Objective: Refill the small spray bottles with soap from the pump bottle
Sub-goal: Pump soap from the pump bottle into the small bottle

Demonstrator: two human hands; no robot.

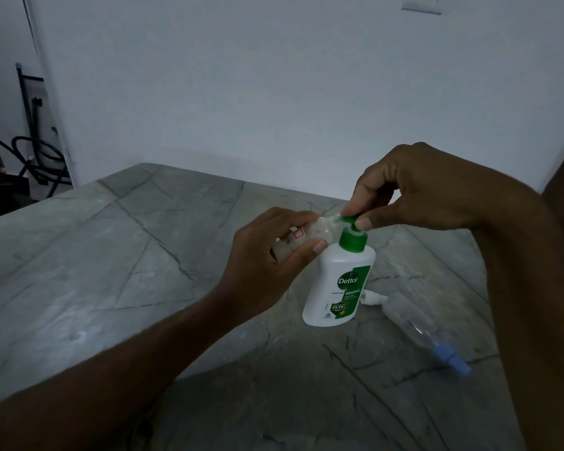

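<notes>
Frame centre: left hand [267, 265] grips 1 small spray bottle [302, 237], tilted, mouth apparently at the nozzle to catch soap; right hand [414, 187] pinches pump bottle [337, 288] head [350, 219]; 1 spare bottle [414, 323] lies lower right.

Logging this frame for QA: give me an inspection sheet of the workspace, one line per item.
Surface: grey veined stone table, dimly lit.
Job's things: white pump bottle with green pump stands upright; small clear spray bottle is held tilted with its mouth at the pump spout; a second clear bottle with a blue end lies on its side to the right.
Clutter: small white part lies behind the pump bottle; what it is, cannot tell.
Grips: left hand holds the small spray bottle; right hand pinches the pump head.
Cables: dark cables coiled on the floor far left.
Surroundings: plain white wall, wall plate at top.
</notes>
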